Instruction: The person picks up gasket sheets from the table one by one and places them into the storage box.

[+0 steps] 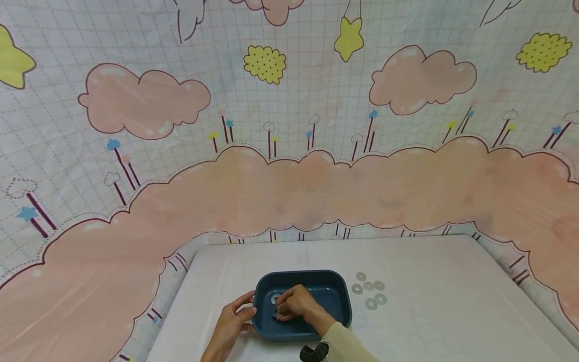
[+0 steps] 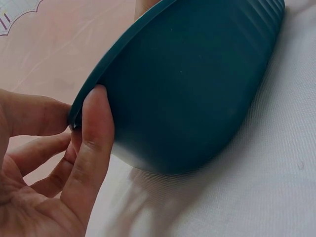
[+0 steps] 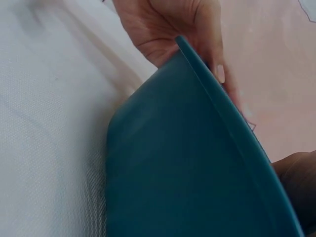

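A dark blue rectangular tray (image 1: 303, 336) with rounded corners stands on the white table. At its left end my left hand (image 1: 229, 322) pinches the rim; in the left wrist view, one of that hand's fingers (image 2: 96, 118) lies against the outer wall just under the lip. My right hand (image 1: 296, 304) reaches over the near side into the tray, fingers bent down toward its left part. By those fingertips are a flat ring-shaped washer (image 1: 274, 298) and another washer (image 1: 275, 311), partly covered. Whether the fingertips pinch the second one is unclear. The tray wall hides the right fingers in the right wrist view.
Several grey washers (image 1: 368, 286) lie flat in a loose group on the table, right of the tray. The white tabletop (image 1: 434, 301) extends farther right. Behind the table hangs a cloth (image 1: 316, 196) printed with clouds and stars. A black band (image 1: 314, 352) is on the right wrist.
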`<state>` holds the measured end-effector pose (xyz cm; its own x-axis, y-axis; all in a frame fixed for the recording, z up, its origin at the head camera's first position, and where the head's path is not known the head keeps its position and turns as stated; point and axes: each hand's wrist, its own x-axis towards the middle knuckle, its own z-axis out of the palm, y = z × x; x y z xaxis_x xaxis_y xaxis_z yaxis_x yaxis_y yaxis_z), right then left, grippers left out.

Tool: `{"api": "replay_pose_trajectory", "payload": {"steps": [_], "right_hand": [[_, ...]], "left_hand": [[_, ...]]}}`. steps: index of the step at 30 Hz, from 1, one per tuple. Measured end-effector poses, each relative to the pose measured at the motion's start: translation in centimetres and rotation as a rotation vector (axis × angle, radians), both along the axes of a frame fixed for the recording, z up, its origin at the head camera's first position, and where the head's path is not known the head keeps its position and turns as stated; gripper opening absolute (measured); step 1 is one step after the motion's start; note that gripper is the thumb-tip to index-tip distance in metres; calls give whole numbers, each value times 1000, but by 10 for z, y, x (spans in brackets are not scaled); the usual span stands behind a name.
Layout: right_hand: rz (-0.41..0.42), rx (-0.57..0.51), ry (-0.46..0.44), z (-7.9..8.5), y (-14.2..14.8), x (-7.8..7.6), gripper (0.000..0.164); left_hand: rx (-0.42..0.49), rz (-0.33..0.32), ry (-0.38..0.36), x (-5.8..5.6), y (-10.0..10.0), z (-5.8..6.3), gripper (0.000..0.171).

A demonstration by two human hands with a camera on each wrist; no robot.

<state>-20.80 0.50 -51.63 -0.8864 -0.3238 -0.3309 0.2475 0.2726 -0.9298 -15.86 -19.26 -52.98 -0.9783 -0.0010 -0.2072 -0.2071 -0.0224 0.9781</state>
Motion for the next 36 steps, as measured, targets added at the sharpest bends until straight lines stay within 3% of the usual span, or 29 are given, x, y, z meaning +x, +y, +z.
{"api": "replay_pose_trajectory", "payload": {"steps": [17,36], "right_hand": [[12,29,65,5,13,4,25],[90,-170,199,21,54,3,32]], "left_hand": [[-18,18,3,1,2,0,54],[-29,38,-1,1,3,1,53]]}}
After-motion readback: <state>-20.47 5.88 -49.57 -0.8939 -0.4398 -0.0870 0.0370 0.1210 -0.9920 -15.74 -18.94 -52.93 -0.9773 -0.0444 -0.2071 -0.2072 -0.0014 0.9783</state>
